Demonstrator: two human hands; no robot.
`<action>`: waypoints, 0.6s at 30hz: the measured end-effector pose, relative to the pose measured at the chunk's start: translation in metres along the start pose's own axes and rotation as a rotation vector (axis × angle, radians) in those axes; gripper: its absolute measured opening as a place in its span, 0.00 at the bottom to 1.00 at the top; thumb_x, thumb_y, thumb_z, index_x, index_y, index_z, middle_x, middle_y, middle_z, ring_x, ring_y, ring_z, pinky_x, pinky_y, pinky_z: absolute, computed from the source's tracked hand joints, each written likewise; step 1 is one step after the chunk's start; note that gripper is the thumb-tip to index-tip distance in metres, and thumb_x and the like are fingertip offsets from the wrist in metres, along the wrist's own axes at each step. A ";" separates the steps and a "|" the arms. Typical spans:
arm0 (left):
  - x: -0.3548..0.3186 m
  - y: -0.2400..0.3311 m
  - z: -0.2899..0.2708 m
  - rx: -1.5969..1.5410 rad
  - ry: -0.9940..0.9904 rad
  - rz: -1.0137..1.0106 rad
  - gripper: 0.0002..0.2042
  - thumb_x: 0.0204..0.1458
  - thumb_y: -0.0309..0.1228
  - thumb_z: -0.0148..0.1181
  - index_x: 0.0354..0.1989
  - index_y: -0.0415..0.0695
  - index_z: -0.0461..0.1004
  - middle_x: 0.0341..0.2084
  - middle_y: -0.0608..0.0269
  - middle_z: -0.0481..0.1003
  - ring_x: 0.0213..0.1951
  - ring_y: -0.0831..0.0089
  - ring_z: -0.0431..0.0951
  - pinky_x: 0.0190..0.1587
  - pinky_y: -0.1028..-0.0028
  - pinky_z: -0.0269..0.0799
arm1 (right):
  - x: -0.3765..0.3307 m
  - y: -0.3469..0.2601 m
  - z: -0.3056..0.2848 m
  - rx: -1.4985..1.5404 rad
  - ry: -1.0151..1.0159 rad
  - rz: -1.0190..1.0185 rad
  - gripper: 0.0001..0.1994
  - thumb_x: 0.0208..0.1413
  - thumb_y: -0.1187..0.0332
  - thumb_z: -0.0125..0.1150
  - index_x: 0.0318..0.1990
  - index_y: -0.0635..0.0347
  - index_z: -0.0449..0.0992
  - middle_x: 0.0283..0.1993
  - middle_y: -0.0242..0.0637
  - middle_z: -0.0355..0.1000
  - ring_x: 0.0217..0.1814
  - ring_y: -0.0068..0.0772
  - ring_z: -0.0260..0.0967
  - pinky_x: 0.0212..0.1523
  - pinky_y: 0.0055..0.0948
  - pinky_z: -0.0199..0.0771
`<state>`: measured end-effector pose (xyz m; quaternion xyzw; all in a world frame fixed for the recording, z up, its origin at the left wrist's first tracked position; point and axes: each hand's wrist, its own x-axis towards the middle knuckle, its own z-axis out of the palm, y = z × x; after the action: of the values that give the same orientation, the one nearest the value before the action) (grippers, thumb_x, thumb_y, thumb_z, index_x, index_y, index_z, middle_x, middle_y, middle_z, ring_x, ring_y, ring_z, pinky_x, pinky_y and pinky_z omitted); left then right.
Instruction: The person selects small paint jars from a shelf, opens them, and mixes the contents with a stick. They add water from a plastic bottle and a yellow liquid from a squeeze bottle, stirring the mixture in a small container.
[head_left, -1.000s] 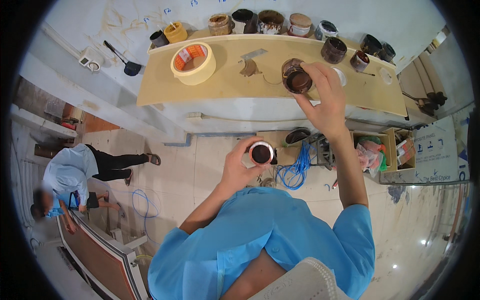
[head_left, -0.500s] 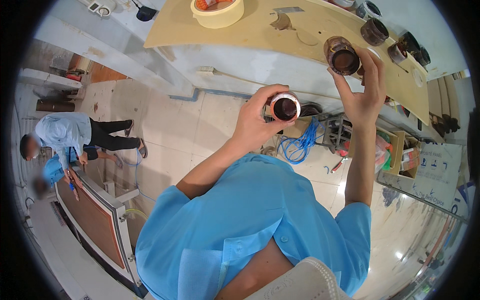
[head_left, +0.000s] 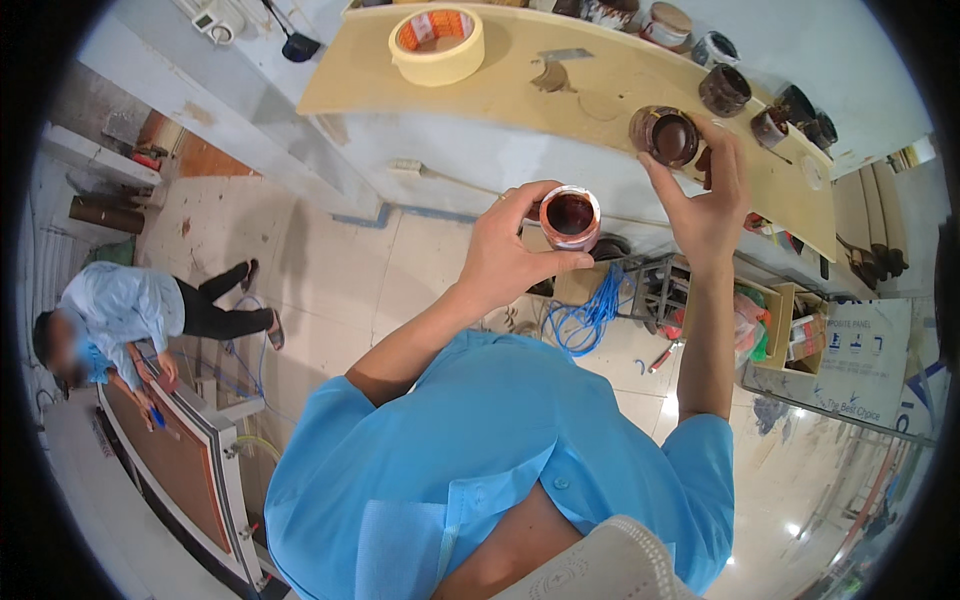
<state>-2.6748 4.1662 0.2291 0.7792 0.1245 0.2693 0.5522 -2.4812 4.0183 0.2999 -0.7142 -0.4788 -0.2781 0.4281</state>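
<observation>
My left hand is closed around a small jar with a white, red-smeared rim and dark reddish-brown stuff inside. The jar is held up in front of my chest, its mouth facing me. My right hand has thumb and fingers around a brown-stained jar with brown contents, at the front edge of the tan shelf. Whether that jar rests on the shelf or is lifted, I cannot tell. The two jars are apart.
On the shelf are a roll of tape, a flat metal blade and several stained jars. Blue cable lies on the floor below, beside an open wooden box. At left, a person bends over a framed panel.
The view has shifted, so the shelf appears lower. Both jars stay in my hands, and the left one shows more of its inside. At left, the second person is now mostly hidden.
</observation>
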 end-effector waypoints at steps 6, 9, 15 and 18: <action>0.022 0.015 0.002 -0.046 -0.109 0.083 0.39 0.40 0.39 0.87 0.62 0.39 0.75 0.52 0.60 0.81 0.55 0.69 0.80 0.64 0.65 0.71 | -0.009 0.001 -0.017 0.056 0.020 0.190 0.26 0.44 0.66 0.84 0.51 0.59 0.79 0.40 0.33 0.74 0.35 0.31 0.62 0.37 0.32 0.68; 0.026 0.013 0.010 -0.306 -0.145 0.001 0.37 0.41 0.39 0.87 0.60 0.39 0.77 0.49 0.62 0.82 0.52 0.72 0.80 0.60 0.67 0.74 | -0.014 0.005 -0.025 0.111 0.030 0.235 0.26 0.44 0.63 0.83 0.52 0.58 0.80 0.40 0.32 0.74 0.34 0.30 0.61 0.37 0.32 0.68; 0.028 0.004 0.017 -0.471 -0.265 -0.115 0.38 0.44 0.34 0.86 0.64 0.37 0.74 0.55 0.63 0.78 0.58 0.71 0.76 0.67 0.66 0.67 | -0.024 0.003 -0.050 0.067 -0.038 0.366 0.27 0.45 0.60 0.82 0.51 0.58 0.80 0.41 0.33 0.74 0.34 0.30 0.61 0.37 0.32 0.68; 0.028 0.003 0.019 -0.441 -0.272 -0.137 0.40 0.41 0.34 0.87 0.65 0.36 0.73 0.55 0.62 0.78 0.58 0.70 0.77 0.66 0.66 0.68 | -0.029 0.000 -0.060 0.040 -0.090 0.374 0.27 0.45 0.60 0.82 0.52 0.58 0.79 0.44 0.36 0.75 0.39 0.34 0.67 0.40 0.33 0.72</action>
<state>-2.6417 4.1635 0.2348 0.6589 0.0400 0.1449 0.7370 -2.4915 3.9527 0.3049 -0.7938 -0.3617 -0.1522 0.4646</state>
